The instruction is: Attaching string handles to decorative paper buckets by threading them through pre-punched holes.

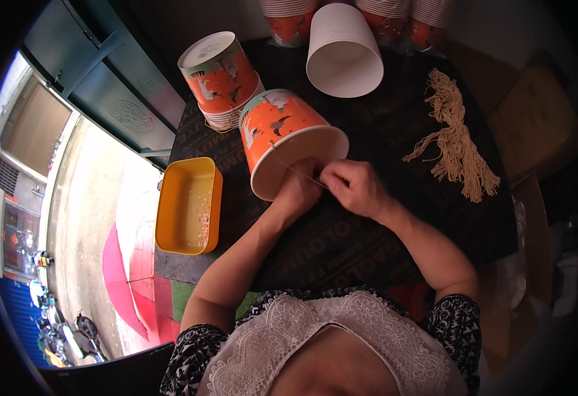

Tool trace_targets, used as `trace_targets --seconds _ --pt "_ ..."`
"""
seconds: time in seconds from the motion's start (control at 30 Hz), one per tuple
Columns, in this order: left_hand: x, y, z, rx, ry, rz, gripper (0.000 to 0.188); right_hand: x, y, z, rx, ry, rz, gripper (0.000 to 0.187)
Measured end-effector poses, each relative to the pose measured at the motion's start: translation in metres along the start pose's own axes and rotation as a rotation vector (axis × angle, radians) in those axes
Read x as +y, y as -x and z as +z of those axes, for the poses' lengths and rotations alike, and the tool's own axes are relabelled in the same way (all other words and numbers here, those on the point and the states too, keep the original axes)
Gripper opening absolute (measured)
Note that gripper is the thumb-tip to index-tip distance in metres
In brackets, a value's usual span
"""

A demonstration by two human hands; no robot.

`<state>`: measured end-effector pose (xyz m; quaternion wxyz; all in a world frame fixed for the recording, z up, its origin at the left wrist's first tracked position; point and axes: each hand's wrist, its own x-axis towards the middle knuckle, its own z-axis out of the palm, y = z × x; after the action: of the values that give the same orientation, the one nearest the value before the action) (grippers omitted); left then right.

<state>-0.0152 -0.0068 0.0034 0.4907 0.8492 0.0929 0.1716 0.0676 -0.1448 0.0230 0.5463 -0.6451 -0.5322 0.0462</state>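
An orange paper bucket (282, 125) with a grey-green band and animal prints lies tilted on the dark table, its white-rimmed mouth facing me. My left hand (300, 190) reaches into that mouth; its fingers are hidden inside. Just outside the rim, my right hand (355, 188) is closed in a pinch on a thin tan string (299, 170). The string runs across the mouth to the bucket's left side, where it meets the wall near the rim.
Left of my arm stands a yellow tub (188, 206) with small pale beads. Behind are stacked orange buckets (219, 76), white nested buckets (345, 56) and wrapped bucket stacks (289, 23). A bundle of tan strings (454, 135) lies right on the table (394, 257). A green metal door (121, 86) stands left.
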Motion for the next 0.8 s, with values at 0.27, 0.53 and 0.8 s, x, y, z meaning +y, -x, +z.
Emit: trace_targets --seconds 0.27,0.53,0.8 --pt "-0.014 -0.001 -0.002 0.040 0.013 0.010 0.011 -0.020 0.011 0.005 -0.076 0.245 -0.653 0.011" --pt "-0.005 0.002 -0.007 -0.012 0.034 -0.013 0.008 0.018 0.005 0.003 0.168 0.348 -0.096 0.010" --pt "0.000 0.006 -0.009 -0.087 0.204 -0.115 0.008 0.024 0.007 0.003 0.080 0.358 -0.027 0.025"
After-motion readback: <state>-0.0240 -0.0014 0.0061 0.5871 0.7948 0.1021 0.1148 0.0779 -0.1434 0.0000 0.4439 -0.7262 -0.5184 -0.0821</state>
